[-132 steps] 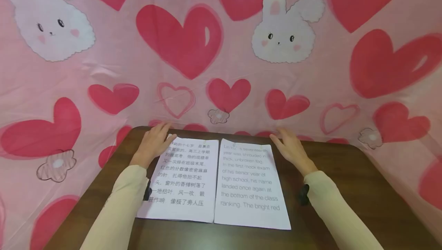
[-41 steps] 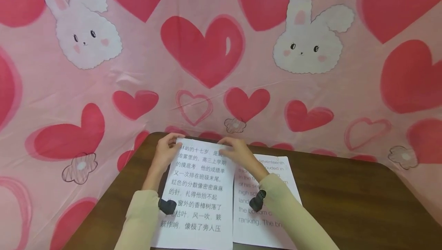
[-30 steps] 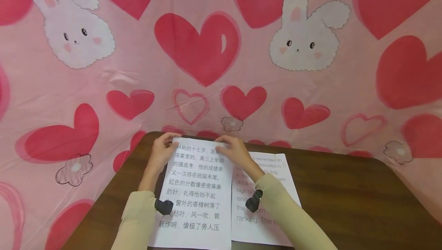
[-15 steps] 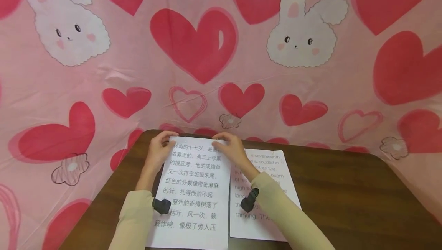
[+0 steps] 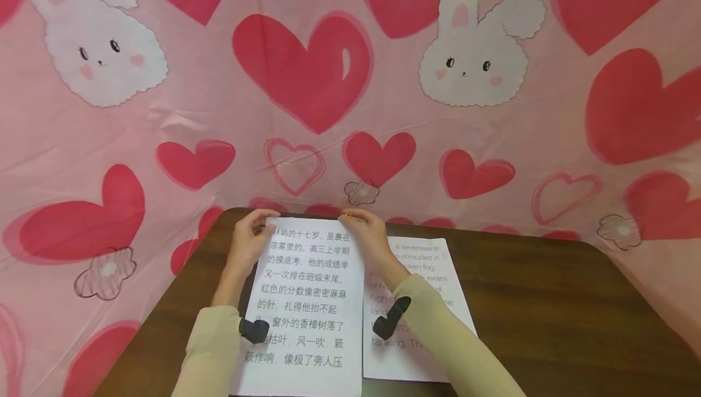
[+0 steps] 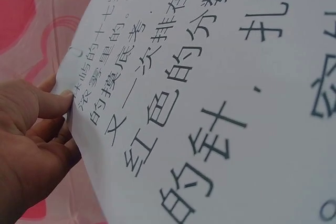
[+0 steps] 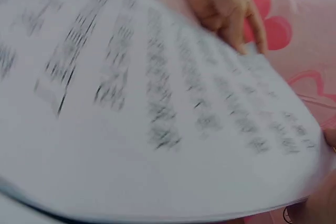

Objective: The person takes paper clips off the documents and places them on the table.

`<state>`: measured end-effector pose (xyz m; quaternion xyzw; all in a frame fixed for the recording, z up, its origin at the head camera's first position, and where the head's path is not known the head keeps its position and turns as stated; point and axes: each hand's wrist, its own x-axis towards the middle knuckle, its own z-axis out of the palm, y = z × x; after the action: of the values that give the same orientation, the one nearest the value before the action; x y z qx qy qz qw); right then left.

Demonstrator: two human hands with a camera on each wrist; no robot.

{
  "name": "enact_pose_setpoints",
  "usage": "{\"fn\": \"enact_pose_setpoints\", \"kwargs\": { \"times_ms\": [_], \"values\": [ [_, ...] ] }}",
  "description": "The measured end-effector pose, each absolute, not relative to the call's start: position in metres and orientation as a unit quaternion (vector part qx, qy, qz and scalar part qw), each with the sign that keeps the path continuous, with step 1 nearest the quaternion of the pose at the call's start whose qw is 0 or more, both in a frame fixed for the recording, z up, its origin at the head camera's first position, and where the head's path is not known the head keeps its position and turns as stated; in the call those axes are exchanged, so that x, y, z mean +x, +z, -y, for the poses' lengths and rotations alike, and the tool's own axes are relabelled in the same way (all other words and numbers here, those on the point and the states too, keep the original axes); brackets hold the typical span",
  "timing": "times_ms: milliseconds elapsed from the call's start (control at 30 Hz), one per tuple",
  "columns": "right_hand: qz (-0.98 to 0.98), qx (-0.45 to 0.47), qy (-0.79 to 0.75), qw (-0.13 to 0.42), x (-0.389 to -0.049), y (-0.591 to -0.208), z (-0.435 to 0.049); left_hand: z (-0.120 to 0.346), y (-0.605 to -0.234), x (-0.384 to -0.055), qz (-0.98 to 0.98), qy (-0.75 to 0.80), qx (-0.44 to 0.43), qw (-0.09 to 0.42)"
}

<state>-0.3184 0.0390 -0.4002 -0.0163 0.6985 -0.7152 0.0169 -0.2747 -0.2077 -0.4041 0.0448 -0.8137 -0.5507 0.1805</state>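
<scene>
A stack of white paper [image 5: 306, 379], printed with large Chinese characters, is held tilted up toward me. My left hand [image 5: 246, 245] pinches its upper left corner, the thumb on the printed face and the fingers behind, as the left wrist view shows. At the upper right corner is my right hand [image 5: 375, 245], its fingertips pinching a small yellow paper clip [image 5: 347, 215] right at the top edge. Another small pale clip [image 6: 77, 52] sits on the top edge in the left wrist view. The right wrist view is blurred, with the right fingers mostly out of frame.
A second paper stack [image 5: 405, 366] with English text lies to the right on the dark wooden table [image 5: 526, 299], partly hidden by my right forearm. It carries a yellow clip [image 5: 429, 242]. Behind the table hangs a pink curtain [image 5: 405, 123] with hearts and rabbits.
The right hand has left the English stack and gone to the Chinese one, which has been raised. Lately its thumb has slid off the printed text, and the yellow clip has come into sight.
</scene>
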Motion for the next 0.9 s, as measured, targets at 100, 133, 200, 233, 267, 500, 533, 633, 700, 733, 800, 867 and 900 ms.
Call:
{"fn": "enact_pose_setpoints", "kwargs": {
  "times_ms": [100,133,200,233,267,500,533,633,700,733,800,867,900],
  "values": [
    [-0.624,0.008,-0.781,0.029,-0.320,-0.398,-0.046,0.206,-0.405,-0.274,0.813,-0.551,0.052,0.183],
    [-0.607,0.013,-0.794,0.031,-0.320,-0.397,-0.051,0.206,-0.405,-0.274,0.812,-0.551,0.052,0.183],
    [-0.590,0.015,-0.807,0.030,-0.322,-0.396,-0.062,0.205,-0.405,-0.274,0.811,-0.554,0.052,0.181],
    [-0.590,0.015,-0.807,0.027,-0.322,-0.396,-0.069,0.205,-0.406,-0.274,0.812,-0.553,0.053,0.178],
    [-0.590,0.015,-0.807,0.025,-0.323,-0.396,-0.077,0.205,-0.406,-0.274,0.813,-0.553,0.053,0.175],
    [-0.672,0.004,-0.740,-0.005,-0.322,-0.397,-0.153,0.206,-0.405,-0.274,0.818,-0.545,0.053,0.176],
    [-0.688,0.000,-0.725,-0.011,-0.322,-0.397,-0.165,0.207,-0.404,-0.274,0.817,-0.545,0.054,0.178],
    [-0.748,-0.013,-0.663,-0.036,-0.321,-0.399,-0.200,0.208,-0.403,-0.275,0.814,-0.548,0.053,0.186],
    [-0.798,-0.029,-0.599,-0.051,-0.320,-0.401,-0.223,0.209,-0.404,-0.275,0.812,-0.550,0.054,0.187],
    [-0.823,-0.038,-0.564,-0.055,-0.319,-0.401,-0.235,0.209,-0.403,-0.274,0.812,-0.550,0.054,0.189],
    [-0.864,-0.054,-0.498,-0.057,-0.316,-0.402,-0.257,0.210,-0.403,-0.273,0.813,-0.548,0.055,0.189],
    [-0.896,-0.066,-0.436,-0.055,-0.314,-0.404,-0.276,0.210,-0.404,-0.272,0.814,-0.546,0.056,0.188],
    [-0.907,-0.069,-0.413,-0.049,-0.313,-0.405,-0.285,0.210,-0.404,-0.272,0.815,-0.546,0.058,0.187]
  ]
}}
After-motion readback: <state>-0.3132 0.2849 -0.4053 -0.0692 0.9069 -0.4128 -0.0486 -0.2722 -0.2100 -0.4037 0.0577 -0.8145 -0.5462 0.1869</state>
